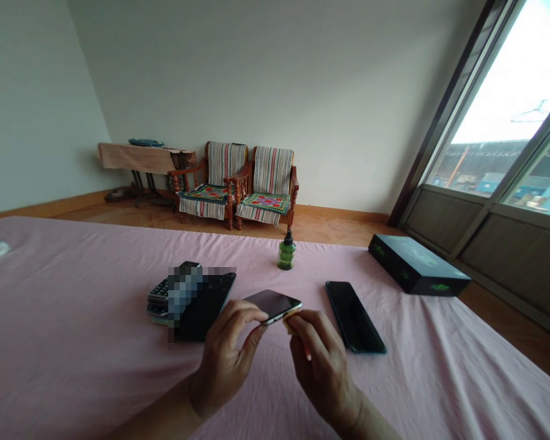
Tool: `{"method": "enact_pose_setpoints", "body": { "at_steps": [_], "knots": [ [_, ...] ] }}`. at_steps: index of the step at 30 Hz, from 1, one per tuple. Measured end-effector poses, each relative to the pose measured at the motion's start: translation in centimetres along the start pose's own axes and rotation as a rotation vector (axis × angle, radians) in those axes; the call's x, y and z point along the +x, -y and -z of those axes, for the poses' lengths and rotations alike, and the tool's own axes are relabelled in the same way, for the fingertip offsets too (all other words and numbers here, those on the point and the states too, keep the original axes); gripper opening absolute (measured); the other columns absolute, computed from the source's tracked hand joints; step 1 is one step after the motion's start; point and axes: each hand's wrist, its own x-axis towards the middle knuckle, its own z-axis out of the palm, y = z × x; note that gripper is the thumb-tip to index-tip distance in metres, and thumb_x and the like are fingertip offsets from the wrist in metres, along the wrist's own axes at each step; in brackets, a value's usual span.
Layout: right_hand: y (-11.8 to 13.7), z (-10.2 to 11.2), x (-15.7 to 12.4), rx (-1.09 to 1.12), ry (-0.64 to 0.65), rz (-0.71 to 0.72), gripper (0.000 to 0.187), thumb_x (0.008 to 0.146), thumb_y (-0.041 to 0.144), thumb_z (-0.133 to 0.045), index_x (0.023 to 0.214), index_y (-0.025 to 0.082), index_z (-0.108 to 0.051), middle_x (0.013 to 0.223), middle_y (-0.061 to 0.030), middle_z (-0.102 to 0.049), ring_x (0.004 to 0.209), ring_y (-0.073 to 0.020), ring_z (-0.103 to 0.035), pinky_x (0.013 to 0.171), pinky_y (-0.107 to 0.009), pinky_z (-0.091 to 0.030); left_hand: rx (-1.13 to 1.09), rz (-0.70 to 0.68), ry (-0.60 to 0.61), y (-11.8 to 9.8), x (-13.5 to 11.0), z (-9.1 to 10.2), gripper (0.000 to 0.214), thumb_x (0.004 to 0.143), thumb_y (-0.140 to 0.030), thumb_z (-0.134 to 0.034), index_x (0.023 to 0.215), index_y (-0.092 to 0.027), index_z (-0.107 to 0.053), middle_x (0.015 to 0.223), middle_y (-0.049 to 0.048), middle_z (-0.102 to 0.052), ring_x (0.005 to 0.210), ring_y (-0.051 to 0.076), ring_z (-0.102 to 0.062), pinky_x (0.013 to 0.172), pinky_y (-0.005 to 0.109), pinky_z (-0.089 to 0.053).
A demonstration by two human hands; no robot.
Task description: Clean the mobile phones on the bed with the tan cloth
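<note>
Between thumb and fingers, my left hand (229, 351) grips the near left corner of a smartphone (274, 302), its dark screen facing up. My right hand (321, 360) is closed in a pinch on a small yellowish cloth (289, 324), pressed to the phone's near right edge. Most of the cloth is hidden by my fingers. To the right lies a larger black phone (355, 318), flat on the pink sheet (96, 379). On the left, a black tablet-like slab (206, 305) lies beside a stack of keypad phones (159, 292), partly blurred out.
A green bottle with a black top (286, 253) stands beyond my hands. At the right edge of the sheet rests a black box (417, 266). Two wooden chairs (264, 195) and a cloth-covered table (137, 157) stand by the far wall; a window (490, 134) is at right.
</note>
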Motion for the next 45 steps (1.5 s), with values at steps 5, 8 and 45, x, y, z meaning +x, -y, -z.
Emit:
{"method": "enact_pose_setpoints", "body": {
  "at_steps": [5,8,45],
  "knots": [
    [0.2,-0.2,-0.3,0.001,-0.013,0.015,0.036,0.090,0.002,-0.041,0.120,0.018,-0.055,0.098,-0.0094,-0.063,0.091,-0.0182,-0.063,0.078,-0.032,-0.055,0.005,-0.004,-0.014,-0.3,0.1,0.1,0.011,0.089,-0.010,-0.055,0.091,-0.019,-0.060,0.083,0.0037,-0.062,0.081,0.017,-0.062,0.073,0.027,-0.051],
    [0.1,-0.1,-0.3,-0.004,-0.018,0.008,0.037,0.089,0.001,-0.043,0.120,0.018,-0.054,0.100,-0.0096,-0.063,0.092,-0.0186,-0.062,0.078,-0.032,-0.055,-0.005,-0.007,-0.006,-0.2,0.1,0.1,0.011,0.088,-0.009,-0.055,0.092,-0.019,-0.059,0.083,0.0036,-0.061,0.081,0.017,-0.062,0.074,0.027,-0.051],
    [1.9,0.8,0.0,0.000,-0.059,0.108,0.037,0.087,0.002,-0.051,0.121,0.017,-0.056,0.099,-0.0105,-0.062,0.085,-0.0184,-0.060,0.072,-0.032,-0.054,-0.020,0.059,-0.066,-1.2,-0.5,1.6,0.016,0.088,-0.005,-0.053,0.096,-0.018,-0.056,0.089,0.0022,-0.056,0.086,0.015,-0.058,0.078,0.023,-0.048]
  ]
}}
